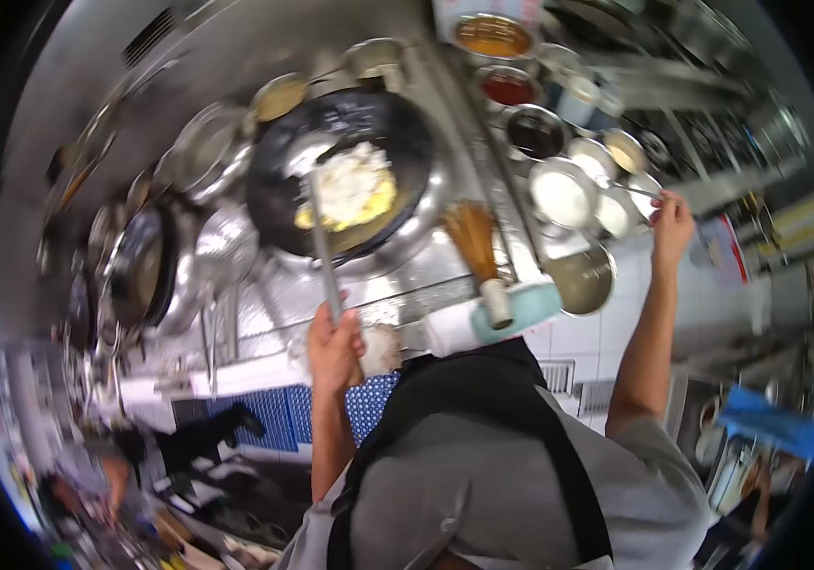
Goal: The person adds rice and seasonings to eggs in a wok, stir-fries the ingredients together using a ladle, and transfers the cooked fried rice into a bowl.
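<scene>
My left hand (334,350) is wrapped round the long handle of a ladle (323,233), whose bowl rests inside a black wok (274,204). White rice (354,180) lies in the wok over yellow egg (373,211), close beside the ladle's bowl. On the other side, my right hand (673,226) pinches the thin handle of a small spoon (637,191). The spoon reaches over bowls of white seasoning (562,193); its tip is blurred, so I cannot tell whether it touches what is in them.
A bamboo wok brush (475,249) lies on a folded towel (454,328) at the counter's front edge. Metal pots of red sauce (508,87), dark sauce (535,131) and orange liquid (492,36) stand behind. Left of the wok are a perforated strainer (227,245) and another wok (141,266).
</scene>
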### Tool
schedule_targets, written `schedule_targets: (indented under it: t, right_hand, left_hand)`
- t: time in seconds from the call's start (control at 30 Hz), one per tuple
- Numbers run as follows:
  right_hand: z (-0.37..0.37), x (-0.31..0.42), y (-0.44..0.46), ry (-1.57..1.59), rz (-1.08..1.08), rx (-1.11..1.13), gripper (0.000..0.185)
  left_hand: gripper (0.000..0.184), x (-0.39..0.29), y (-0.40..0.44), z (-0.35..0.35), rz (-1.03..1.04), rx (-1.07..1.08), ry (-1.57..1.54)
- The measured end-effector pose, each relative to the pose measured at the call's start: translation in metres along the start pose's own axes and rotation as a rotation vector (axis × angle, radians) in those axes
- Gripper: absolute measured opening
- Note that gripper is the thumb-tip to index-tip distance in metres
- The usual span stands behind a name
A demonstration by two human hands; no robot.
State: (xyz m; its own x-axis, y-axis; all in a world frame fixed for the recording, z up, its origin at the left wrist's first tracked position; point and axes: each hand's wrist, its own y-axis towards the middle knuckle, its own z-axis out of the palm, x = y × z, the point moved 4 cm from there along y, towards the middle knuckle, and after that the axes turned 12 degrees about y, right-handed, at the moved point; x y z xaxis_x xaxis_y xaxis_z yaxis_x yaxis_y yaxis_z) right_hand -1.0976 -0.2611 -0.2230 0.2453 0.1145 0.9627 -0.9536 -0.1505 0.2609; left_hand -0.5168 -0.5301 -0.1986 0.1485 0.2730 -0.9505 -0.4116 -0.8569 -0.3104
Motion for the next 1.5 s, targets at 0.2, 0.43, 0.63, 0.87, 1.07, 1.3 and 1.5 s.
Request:
schedule_targets:
  t: [0.2,0.43,0.63,0.87,1.07,1.3,1.5]
  right_hand:
    - [0.202,0.114,-0.073,-0.198,-0.362,0.313,0.022]
    - [0.079,0.036,0.036,-0.025,-0.186,0.045,0.025]
    - [-0.002,-0.027,0.088,-0.124,-0.108,-0.132,0.025]
    - [-0.007,-0.087,0.126,-0.288,-0.032,-0.1,0.025]
    - [0.006,-0.11,0.144,-0.397,-0.018,-0.059,0.024]
    - [0.008,-0.117,0.143,-0.292,0.038,-0.07,0.024]
    - [0.009,-0.126,0.141,-0.322,0.065,-0.058,0.024]
  left_hand:
    - [0.042,-0.017,0.015,0.004,0.101,0.02,-0.013]
    - [0.035,-0.02,0.009,0.022,0.044,-0.049,-0.125]
    - [0.027,0.013,0.03,0.034,-0.018,-0.107,0.055]
    - [0.025,0.017,0.039,0.07,-0.092,-0.082,0.066]
    - [0.025,0.006,0.045,0.093,-0.077,-0.079,0.103]
    - [0.025,0.004,0.042,0.098,-0.058,-0.052,0.129]
    - [0.027,0.007,0.037,0.092,-0.053,-0.072,0.151]
